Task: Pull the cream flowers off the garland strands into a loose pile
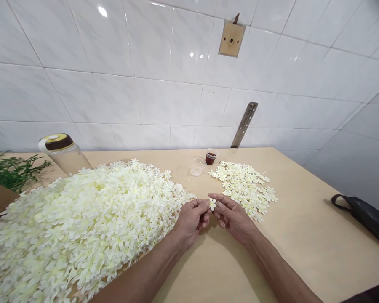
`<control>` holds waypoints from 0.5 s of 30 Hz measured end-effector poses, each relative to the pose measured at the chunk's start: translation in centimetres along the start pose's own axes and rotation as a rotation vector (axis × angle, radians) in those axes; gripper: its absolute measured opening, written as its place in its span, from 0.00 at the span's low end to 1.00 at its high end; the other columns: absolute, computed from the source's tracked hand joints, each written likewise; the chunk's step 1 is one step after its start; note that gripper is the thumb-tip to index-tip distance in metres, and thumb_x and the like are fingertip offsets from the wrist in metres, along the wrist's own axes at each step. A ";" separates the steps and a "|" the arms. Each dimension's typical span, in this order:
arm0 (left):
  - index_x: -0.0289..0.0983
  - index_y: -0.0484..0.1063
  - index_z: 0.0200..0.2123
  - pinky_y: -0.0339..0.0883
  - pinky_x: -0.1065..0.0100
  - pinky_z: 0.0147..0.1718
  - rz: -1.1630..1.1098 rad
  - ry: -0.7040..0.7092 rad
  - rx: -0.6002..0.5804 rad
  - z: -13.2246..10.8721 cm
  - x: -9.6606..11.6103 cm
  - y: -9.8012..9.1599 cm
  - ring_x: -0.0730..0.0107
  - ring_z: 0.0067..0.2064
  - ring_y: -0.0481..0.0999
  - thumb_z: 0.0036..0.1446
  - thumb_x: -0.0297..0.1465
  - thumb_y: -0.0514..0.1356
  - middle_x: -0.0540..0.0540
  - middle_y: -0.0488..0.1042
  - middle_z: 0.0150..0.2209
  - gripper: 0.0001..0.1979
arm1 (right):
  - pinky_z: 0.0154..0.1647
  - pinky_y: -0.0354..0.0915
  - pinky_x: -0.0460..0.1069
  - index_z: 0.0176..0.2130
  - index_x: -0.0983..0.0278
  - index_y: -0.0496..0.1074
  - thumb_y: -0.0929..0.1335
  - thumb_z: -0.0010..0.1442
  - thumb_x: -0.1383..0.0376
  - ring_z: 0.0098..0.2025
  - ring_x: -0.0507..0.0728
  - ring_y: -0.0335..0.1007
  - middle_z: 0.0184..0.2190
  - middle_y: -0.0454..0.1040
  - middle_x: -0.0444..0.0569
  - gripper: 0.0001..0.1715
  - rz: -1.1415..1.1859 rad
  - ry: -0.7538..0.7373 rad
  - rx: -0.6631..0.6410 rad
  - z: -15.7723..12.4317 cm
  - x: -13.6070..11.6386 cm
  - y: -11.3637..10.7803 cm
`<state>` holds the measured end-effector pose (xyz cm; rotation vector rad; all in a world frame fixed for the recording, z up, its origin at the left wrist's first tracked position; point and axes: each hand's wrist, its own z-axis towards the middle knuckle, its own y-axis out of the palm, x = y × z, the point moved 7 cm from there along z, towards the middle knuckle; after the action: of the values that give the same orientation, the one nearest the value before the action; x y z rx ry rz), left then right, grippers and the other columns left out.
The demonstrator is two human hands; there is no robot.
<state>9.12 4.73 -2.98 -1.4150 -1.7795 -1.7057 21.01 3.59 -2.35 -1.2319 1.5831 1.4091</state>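
Between my two hands is a single white artificial flower (212, 204) with a pale yellow centre. My left hand (194, 216) pinches it between thumb and fingers. My right hand (232, 214) has its thumb and fingertips closed at the flower's other side. Left of my hands spreads a large heap of white artificial flowers (107, 210). Beyond my right hand lies a smaller, flatter spread of the same flowers (246, 185). A small clear cup (197, 167) and a cup of dark red-brown contents (210, 158) stand behind my hands.
A clear bottle (66, 153) with a brown and yellow lid stands behind the large heap. Green artificial stems (15, 170) lie at the far left. At the right edge of the table (298, 202) rests a black bag (363, 214). A metal bracket (244, 124) is against the tiled wall.
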 end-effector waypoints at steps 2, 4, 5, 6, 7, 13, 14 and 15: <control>0.33 0.70 0.26 0.51 0.75 0.18 0.051 0.020 0.009 -0.2 0.1 0.0 0.81 0.19 0.61 0.47 0.40 0.68 0.51 0.69 0.21 0.17 | 0.20 0.59 0.42 0.45 0.62 0.77 0.78 0.47 0.55 0.25 0.49 0.63 0.24 0.68 0.42 0.26 -0.003 0.031 -0.006 0.1 0.3 0.0; 0.33 0.69 0.26 0.52 0.75 0.18 0.129 0.042 0.032 -0.4 0.3 0.0 0.81 0.18 0.61 0.49 0.41 0.67 0.51 0.69 0.19 0.16 | 0.22 0.61 0.43 0.42 0.64 0.77 0.78 0.47 0.55 0.26 0.49 0.64 0.25 0.70 0.43 0.24 -0.034 0.027 -0.035 0.2 0.4 0.1; 0.34 0.69 0.26 0.52 0.75 0.18 0.175 0.056 0.053 -0.5 0.3 0.0 0.80 0.18 0.61 0.50 0.41 0.66 0.51 0.69 0.18 0.16 | 0.24 0.62 0.43 0.41 0.65 0.77 0.77 0.48 0.55 0.26 0.49 0.65 0.24 0.71 0.44 0.23 -0.065 0.012 -0.048 0.2 0.4 0.2; 0.34 0.69 0.26 0.53 0.74 0.18 0.223 0.074 0.078 -0.6 0.4 -0.1 0.80 0.17 0.61 0.50 0.40 0.65 0.51 0.68 0.17 0.15 | 0.25 0.62 0.44 0.40 0.66 0.77 0.76 0.50 0.54 0.25 0.49 0.65 0.24 0.72 0.44 0.21 -0.107 -0.008 -0.052 0.1 0.4 0.3; 0.35 0.68 0.26 0.53 0.74 0.18 0.269 0.096 0.105 -0.6 0.5 -0.1 0.79 0.17 0.61 0.51 0.39 0.65 0.51 0.68 0.17 0.14 | 0.25 0.62 0.44 0.39 0.66 0.77 0.76 0.51 0.54 0.25 0.49 0.66 0.23 0.72 0.44 0.21 -0.159 -0.030 -0.045 0.1 0.3 0.3; 0.36 0.66 0.24 0.57 0.74 0.17 0.409 0.215 0.187 -0.6 0.5 -0.2 0.77 0.17 0.64 0.53 0.37 0.62 0.51 0.69 0.16 0.13 | 0.23 0.63 0.48 0.32 0.65 0.77 0.72 0.54 0.47 0.21 0.53 0.68 0.19 0.72 0.45 0.23 -0.442 -0.146 0.140 -0.5 -0.7 0.4; 0.36 0.66 0.24 0.58 0.74 0.18 0.398 0.225 0.187 -0.6 0.5 -0.3 0.77 0.17 0.65 0.53 0.38 0.62 0.52 0.69 0.16 0.13 | 0.24 0.64 0.48 0.32 0.65 0.77 0.72 0.54 0.47 0.21 0.54 0.68 0.19 0.72 0.45 0.23 -0.459 -0.162 0.168 -0.7 -1.0 0.4; 0.35 0.67 0.24 0.58 0.74 0.18 0.383 0.231 0.183 -0.5 0.5 -0.3 0.77 0.17 0.65 0.53 0.38 0.62 0.52 0.69 0.16 0.13 | 0.24 0.64 0.49 0.33 0.65 0.77 0.72 0.54 0.48 0.21 0.54 0.69 0.19 0.72 0.45 0.22 -0.463 -0.175 0.183 -0.7 -1.1 0.4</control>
<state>8.43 4.54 -2.66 -1.3177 -1.3947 -1.4045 21.03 3.09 -1.03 -1.2292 1.1816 1.0211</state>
